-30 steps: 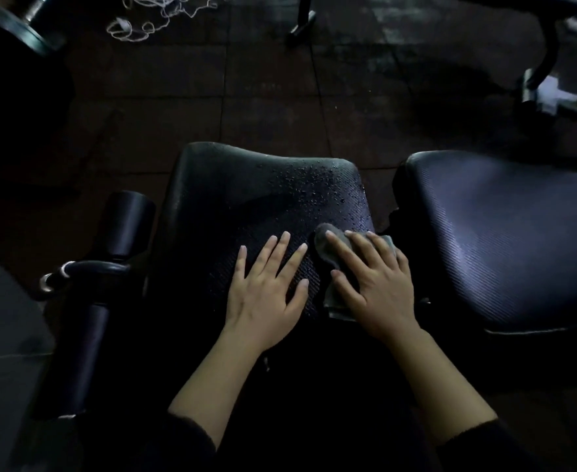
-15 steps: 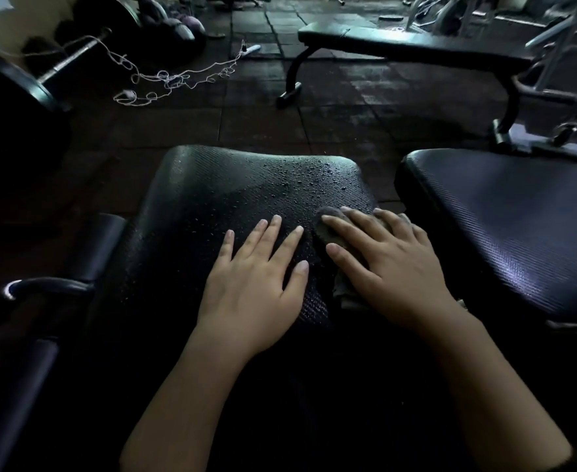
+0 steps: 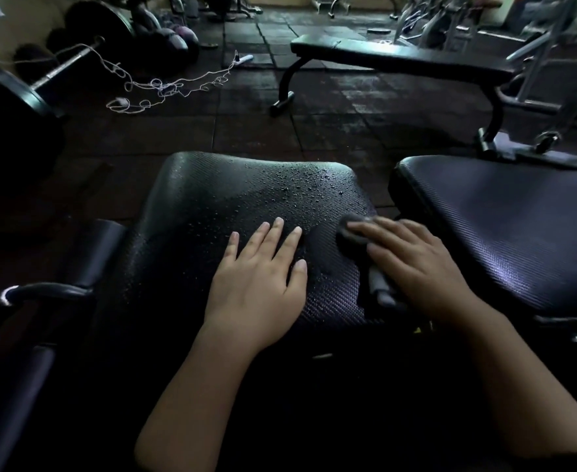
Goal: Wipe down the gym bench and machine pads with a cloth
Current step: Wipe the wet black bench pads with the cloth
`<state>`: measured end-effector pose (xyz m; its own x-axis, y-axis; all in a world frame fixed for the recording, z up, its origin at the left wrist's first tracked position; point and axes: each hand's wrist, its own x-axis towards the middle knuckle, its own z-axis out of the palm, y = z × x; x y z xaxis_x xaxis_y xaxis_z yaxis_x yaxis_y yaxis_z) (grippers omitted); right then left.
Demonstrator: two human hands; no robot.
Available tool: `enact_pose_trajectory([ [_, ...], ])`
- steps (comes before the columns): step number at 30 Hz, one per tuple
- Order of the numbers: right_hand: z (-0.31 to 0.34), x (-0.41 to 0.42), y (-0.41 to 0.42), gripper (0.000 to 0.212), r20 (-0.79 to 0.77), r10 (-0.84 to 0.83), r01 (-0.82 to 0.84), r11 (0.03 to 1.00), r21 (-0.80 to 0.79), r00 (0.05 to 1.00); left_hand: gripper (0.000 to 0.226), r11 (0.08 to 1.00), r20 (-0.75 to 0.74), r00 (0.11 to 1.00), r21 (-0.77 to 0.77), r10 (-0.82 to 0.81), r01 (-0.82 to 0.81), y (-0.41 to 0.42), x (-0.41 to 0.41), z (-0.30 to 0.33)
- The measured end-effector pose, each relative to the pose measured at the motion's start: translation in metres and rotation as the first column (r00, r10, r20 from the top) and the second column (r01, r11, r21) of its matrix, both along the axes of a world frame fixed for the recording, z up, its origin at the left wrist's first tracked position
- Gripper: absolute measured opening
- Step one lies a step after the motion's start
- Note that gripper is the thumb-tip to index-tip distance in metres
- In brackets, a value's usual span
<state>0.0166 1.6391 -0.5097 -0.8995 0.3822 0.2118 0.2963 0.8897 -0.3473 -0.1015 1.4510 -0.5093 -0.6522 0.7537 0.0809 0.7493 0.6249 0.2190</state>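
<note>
- Hands on a black seat pad (image 3: 212, 199), seen from above; gym is dim.
- Our left hand (image 3: 259, 284) lies flat w/ fingers straight and spread, gripping nothing. Prob. bracing us as we lean in.
- Our right hand (image 3: 413, 267) presses a grey cloth (image 3: 351, 233) flat under straight fingers at the pad's right edge, so it can sweep.
- Droplets bead on the pad's far half, not yet wiped.
- A second pad (image 3: 518, 226) sits just to the right; a flat bench (image 3: 399, 59) stands well beyond.

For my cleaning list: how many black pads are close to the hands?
2: the wet pad under both hands, and the dry pad at its right. Others may be hidden.
</note>
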Motion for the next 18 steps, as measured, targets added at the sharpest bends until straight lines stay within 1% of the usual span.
enact_pose_trajectory([
  [1, 0.004, -0.01, 0.0, 0.055, 0.018, -0.038, 0.038, 0.999, -0.019, 0.999, 0.057, 1.0, 0.007, 1.0, 0.001, 0.001, -0.001, 0.0, 0.0, 0.0],
  [2, 0.006, -0.021, -0.003, 0.064, 0.043, -0.063, 0.063, 0.998, 0.0, 0.997, 0.055, 1.0, 0.012, 1.0, 0.004, 0.003, -0.004, 0.001, -0.001, 0.001],
  [3, 0.009, -0.03, -0.014, 0.071, 0.08, -0.071, 0.067, 0.996, 0.053, 0.994, 0.055, 1.0, 0.013, 1.0, 0.004, 0.007, -0.007, 0.001, -0.001, 0.001],
  [4, 0.012, -0.036, -0.029, 0.075, 0.107, -0.059, 0.047, 0.993, 0.111, 0.992, 0.056, 1.0, 0.01, 1.0, 0.002, 0.009, -0.009, 0.001, -0.001, 0.001],
  [5, 0.011, -0.036, -0.047, 0.072, 0.106, -0.03, 0.013, 0.987, 0.163, 0.994, 0.055, 1.0, 0.006, 1.0, 0.004, 0.009, -0.009, 0.001, -0.002, 0.001],
  [7, 0.004, -0.019, -0.069, 0.057, 0.015, 0.027, -0.03, 0.973, 0.229, 1.0, 0.055, 1.0, 0.0, 1.0, 0.018, 0.008, -0.008, -0.001, -0.004, 0.0],
  [8, 0.0, -0.007, -0.071, 0.051, -0.025, 0.045, -0.037, 0.967, 0.252, 0.999, 0.055, 1.0, 0.0, 1.0, 0.024, 0.009, -0.009, -0.002, -0.004, 0.0],
  [10, -0.007, 0.017, -0.061, 0.047, -0.049, 0.054, -0.037, 0.956, 0.292, 0.997, 0.056, 1.0, 0.006, 1.0, 0.026, 0.008, -0.008, -0.004, -0.003, -0.001],
  [12, -0.007, 0.029, -0.041, 0.048, -0.02, 0.035, -0.028, 0.963, 0.268, 0.999, 0.057, 1.0, 0.004, 1.0, 0.022, 0.009, -0.009, -0.004, -0.003, -0.001],
  [16, 0.005, 0.006, -0.011, 0.062, 0.061, -0.043, 0.037, 0.995, 0.088, 0.997, 0.056, 1.0, 0.009, 1.0, 0.012, 0.011, -0.011, -0.002, -0.002, -0.001],
  [18, 0.01, -0.017, -0.013, 0.064, 0.122, -0.081, 0.066, 0.991, 0.118, 0.989, 0.056, 1.0, 0.005, 1.0, 0.007, 0.012, -0.012, -0.001, -0.001, -0.001],
])
